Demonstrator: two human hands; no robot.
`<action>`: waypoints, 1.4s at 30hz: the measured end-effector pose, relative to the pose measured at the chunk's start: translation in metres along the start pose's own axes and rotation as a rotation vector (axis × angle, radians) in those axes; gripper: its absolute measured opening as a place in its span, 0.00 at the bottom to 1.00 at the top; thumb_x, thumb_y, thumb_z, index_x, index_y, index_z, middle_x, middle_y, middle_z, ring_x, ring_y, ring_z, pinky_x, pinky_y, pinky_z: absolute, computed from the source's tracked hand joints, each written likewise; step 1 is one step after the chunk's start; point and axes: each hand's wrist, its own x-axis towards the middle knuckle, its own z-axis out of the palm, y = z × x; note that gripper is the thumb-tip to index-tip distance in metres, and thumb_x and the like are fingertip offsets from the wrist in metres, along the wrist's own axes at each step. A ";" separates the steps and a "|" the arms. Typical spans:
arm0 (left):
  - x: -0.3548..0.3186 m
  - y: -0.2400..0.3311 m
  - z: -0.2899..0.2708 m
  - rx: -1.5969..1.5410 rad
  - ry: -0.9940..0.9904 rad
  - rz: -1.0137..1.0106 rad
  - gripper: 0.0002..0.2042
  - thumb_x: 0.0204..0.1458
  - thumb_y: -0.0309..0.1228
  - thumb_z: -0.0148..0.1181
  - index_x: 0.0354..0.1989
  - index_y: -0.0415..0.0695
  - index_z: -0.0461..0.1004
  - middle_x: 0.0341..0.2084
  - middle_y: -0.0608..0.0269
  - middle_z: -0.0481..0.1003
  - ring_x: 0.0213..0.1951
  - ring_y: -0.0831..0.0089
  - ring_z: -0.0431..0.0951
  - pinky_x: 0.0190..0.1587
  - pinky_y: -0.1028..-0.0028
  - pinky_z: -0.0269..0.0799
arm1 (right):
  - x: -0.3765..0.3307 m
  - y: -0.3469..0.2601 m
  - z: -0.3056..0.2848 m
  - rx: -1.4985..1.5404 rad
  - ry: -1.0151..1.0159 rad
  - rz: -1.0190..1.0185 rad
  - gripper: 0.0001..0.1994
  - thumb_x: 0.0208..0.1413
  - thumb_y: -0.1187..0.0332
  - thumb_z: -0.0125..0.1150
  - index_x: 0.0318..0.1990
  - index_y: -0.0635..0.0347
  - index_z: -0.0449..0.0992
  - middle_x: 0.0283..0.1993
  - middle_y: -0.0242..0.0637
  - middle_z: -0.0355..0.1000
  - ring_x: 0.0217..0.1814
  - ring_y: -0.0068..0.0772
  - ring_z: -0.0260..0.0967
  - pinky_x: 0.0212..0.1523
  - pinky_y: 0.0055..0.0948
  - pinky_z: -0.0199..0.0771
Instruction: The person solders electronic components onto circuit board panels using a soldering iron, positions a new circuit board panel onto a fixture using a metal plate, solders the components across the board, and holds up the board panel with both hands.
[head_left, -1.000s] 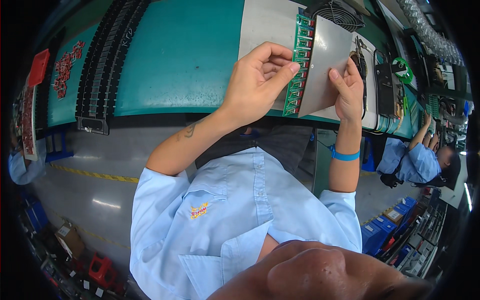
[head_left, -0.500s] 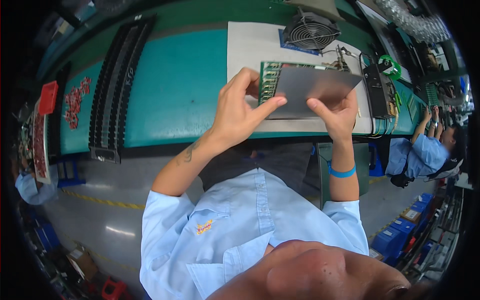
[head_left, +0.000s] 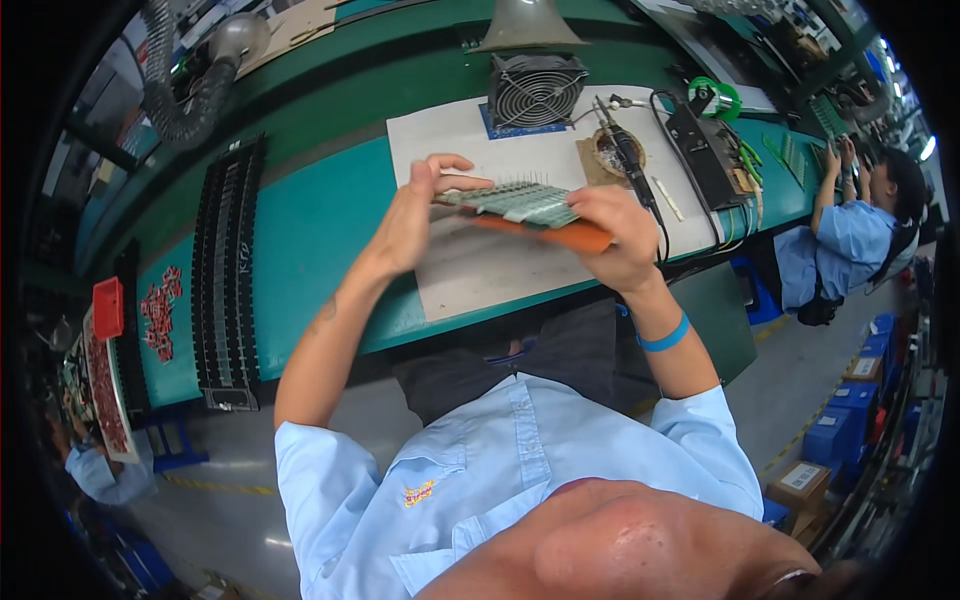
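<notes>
From here I see a green circuit-board panel (head_left: 535,204) atop an orange-looking plate (head_left: 582,237) above the white bench sheet (head_left: 470,280), long axis running hand to hand, right hand (head_left: 622,235) pinching its right end, left hand (head_left: 406,218) touching the left, firmness unclear.

Light-blue short-sleeved shirt (head_left: 505,440), yellow-and-red chest embroidery (head_left: 418,493), blue right wristband (head_left: 666,336), dark trousers (head_left: 437,380)
</notes>
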 end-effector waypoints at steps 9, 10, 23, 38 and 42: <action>0.016 -0.020 -0.026 0.079 -0.130 -0.153 0.44 0.73 0.65 0.18 0.70 0.40 0.71 0.57 0.50 0.82 0.59 0.55 0.77 0.69 0.56 0.66 | -0.014 -0.013 0.038 -0.201 -0.115 -0.094 0.13 0.44 0.76 0.72 0.40 0.57 0.81 0.43 0.32 0.82 0.43 0.37 0.78 0.46 0.33 0.77; 0.016 -0.021 -0.026 0.106 -0.126 -0.132 0.44 0.73 0.64 0.18 0.70 0.40 0.72 0.57 0.50 0.82 0.60 0.56 0.76 0.69 0.56 0.65 | -0.017 -0.016 0.041 -0.211 -0.115 -0.058 0.13 0.43 0.76 0.73 0.39 0.57 0.81 0.44 0.32 0.82 0.44 0.37 0.78 0.47 0.34 0.76; 0.011 -0.026 -0.029 0.475 -0.176 0.094 0.34 0.75 0.56 0.34 0.72 0.42 0.70 0.58 0.57 0.82 0.62 0.62 0.73 0.68 0.59 0.63 | -0.017 -0.057 0.047 -0.084 -0.450 0.306 0.20 0.42 0.69 0.80 0.45 0.56 0.81 0.54 0.32 0.75 0.58 0.38 0.69 0.59 0.41 0.69; 0.003 -0.002 -0.012 0.807 -0.172 0.128 0.36 0.58 0.50 0.68 0.71 0.43 0.71 0.56 0.58 0.82 0.57 0.61 0.76 0.64 0.63 0.65 | -0.037 -0.030 0.030 0.106 -0.578 0.210 0.22 0.49 0.65 0.79 0.52 0.62 0.82 0.59 0.41 0.74 0.62 0.47 0.69 0.64 0.44 0.71; 0.005 -0.001 -0.011 0.878 -0.163 0.111 0.36 0.56 0.48 0.70 0.71 0.44 0.71 0.54 0.57 0.82 0.57 0.61 0.76 0.63 0.63 0.65 | -0.034 -0.028 0.040 0.105 -0.557 0.206 0.21 0.50 0.66 0.78 0.51 0.63 0.83 0.59 0.41 0.74 0.61 0.47 0.69 0.63 0.44 0.72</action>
